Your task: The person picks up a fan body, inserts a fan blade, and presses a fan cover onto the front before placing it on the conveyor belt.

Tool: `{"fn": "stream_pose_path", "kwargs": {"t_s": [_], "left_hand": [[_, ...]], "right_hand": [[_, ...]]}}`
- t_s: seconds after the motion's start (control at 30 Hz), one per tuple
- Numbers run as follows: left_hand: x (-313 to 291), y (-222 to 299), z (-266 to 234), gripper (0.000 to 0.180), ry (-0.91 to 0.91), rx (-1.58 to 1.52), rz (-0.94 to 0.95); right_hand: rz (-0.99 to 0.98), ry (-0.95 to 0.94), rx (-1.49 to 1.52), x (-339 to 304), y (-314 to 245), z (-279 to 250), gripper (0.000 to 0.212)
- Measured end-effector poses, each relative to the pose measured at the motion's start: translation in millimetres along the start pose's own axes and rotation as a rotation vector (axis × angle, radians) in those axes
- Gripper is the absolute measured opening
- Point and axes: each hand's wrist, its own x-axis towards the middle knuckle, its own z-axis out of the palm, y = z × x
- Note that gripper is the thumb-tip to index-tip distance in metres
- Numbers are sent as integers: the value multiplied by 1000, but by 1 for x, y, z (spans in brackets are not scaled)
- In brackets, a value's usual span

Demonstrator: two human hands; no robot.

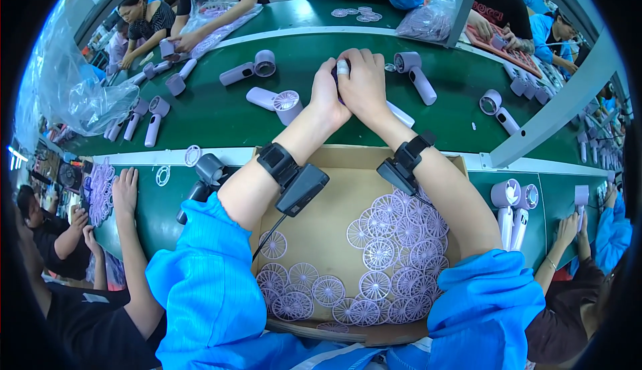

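My left hand point(328, 96) and my right hand point(364, 83) are pressed together over the green conveyor belt point(221, 119), both closed on one lilac handheld fan point(400, 113). Its handle sticks out to the right below my right hand; its head is hidden under my fingers. One finger wears a white tape wrap. Both wrists carry black strapped devices. Another lilac fan point(275, 100) lies just left of my left hand.
A cardboard box point(321, 216) of several lilac round fan grilles point(388, 256) sits under my forearms. More lilac fans lie along the belt and at right point(511, 203). Other people's hands work at left point(125, 189), right and across the belt. A clear plastic bag point(73, 96) is far left.
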Motion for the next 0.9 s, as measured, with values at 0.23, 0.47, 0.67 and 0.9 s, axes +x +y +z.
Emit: {"fn": "stream_pose_path", "kwargs": {"t_s": [0.23, 0.47, 0.67, 0.9], "left_hand": [[7, -9, -6, 30, 69, 110, -15], [49, 44, -63, 23, 333, 76, 108], [43, 43, -48, 22, 361, 12, 124], [29, 41, -39, 35, 223, -137, 77]], "right_hand": [[-22, -58, -108, -3, 16, 11, 14], [183, -687, -37, 30, 31, -25, 31], [278, -1148, -278, 30, 35, -34, 60], [251, -1214, -341, 10, 47, -24, 57]]}}
